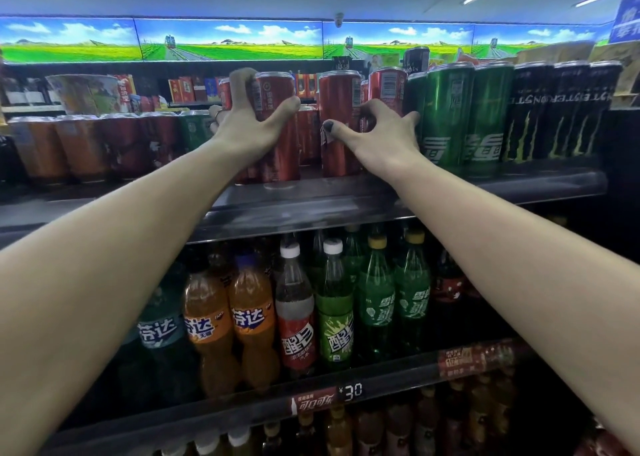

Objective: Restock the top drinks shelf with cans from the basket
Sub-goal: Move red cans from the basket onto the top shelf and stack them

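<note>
Curled around a red can (277,126) on the top shelf (346,206), my left hand (242,123) grips it at 11 o'clock. At 1 o'clock my right hand (381,130) clutches a second red can (339,123), beside green cans (450,109) at 2 o'clock.

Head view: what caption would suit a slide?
Both hands, left hand and right hand, grip red cans on the top shelf.

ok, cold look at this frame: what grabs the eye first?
Two bare arms reaching up to the top shelf, the left hand gripping one tall red can and the right hand gripping the next red can. Right of them stand green cans and black Monster cans.
</note>
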Demonstrator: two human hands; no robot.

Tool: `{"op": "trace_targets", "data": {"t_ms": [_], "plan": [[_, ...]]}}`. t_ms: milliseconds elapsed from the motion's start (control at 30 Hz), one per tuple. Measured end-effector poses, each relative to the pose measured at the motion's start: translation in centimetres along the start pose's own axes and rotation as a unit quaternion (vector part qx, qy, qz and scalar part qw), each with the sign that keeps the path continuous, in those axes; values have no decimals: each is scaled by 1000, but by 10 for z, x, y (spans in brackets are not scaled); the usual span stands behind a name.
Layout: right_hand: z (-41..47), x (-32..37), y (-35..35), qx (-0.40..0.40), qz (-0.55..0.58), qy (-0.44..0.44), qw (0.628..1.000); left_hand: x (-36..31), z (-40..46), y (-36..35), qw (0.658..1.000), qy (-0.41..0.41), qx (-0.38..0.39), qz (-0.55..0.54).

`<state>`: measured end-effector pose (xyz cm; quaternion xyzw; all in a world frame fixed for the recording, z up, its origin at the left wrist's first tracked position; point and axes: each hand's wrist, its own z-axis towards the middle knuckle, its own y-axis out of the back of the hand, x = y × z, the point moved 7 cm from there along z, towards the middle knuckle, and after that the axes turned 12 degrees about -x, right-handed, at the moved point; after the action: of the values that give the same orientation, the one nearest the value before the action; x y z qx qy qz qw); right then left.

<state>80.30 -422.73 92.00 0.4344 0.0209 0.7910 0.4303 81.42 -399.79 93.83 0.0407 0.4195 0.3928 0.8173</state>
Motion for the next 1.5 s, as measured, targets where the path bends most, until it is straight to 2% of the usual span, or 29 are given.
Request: {"op": "trace_targets", "data": {"t_ms": [267, 367, 433, 533, 600, 633, 733, 867, 1000, 1367, 1500], "plan": [[-5, 2, 1, 9, -48, 31, 998, -3, -7, 4, 1000, -24, -13, 15], [-7, 2, 4, 21, -59, 46, 997, -12, -13, 11, 997, -46, -57, 38], [-10, 2, 6, 27, -71, 56, 996, -28, -20, 19, 982, -114, -121, 88], [-13, 2, 8, 35, -93, 65, 993, -67, -42, 24, 923, -279, -204, 169], [-15, 1, 8, 39, -104, 70, 991, -88, -58, 14, 896, -367, -187, 166], [-15, 0, 8, 41, -108, 72, 991, -94, -64, 5, 897, -386, -156, 150], [-14, -1, 10, 48, -115, 78, 989, -97, -69, -18, 928, -348, -61, 122], [-16, -4, 14, 46, -114, 96, 988, -82, -54, -38, 975, -205, 22, 87], [-20, -4, 19, 50, -101, 120, 986, -68, -52, -51, 987, -109, 70, 99], [-30, -5, 25, 1, -128, 161, 979, -73, -47, -71, 983, -108, 61, 136], [-42, -5, 33, -63, -157, 198, 965, -76, -39, -82, 983, -91, 61, 146]]}}
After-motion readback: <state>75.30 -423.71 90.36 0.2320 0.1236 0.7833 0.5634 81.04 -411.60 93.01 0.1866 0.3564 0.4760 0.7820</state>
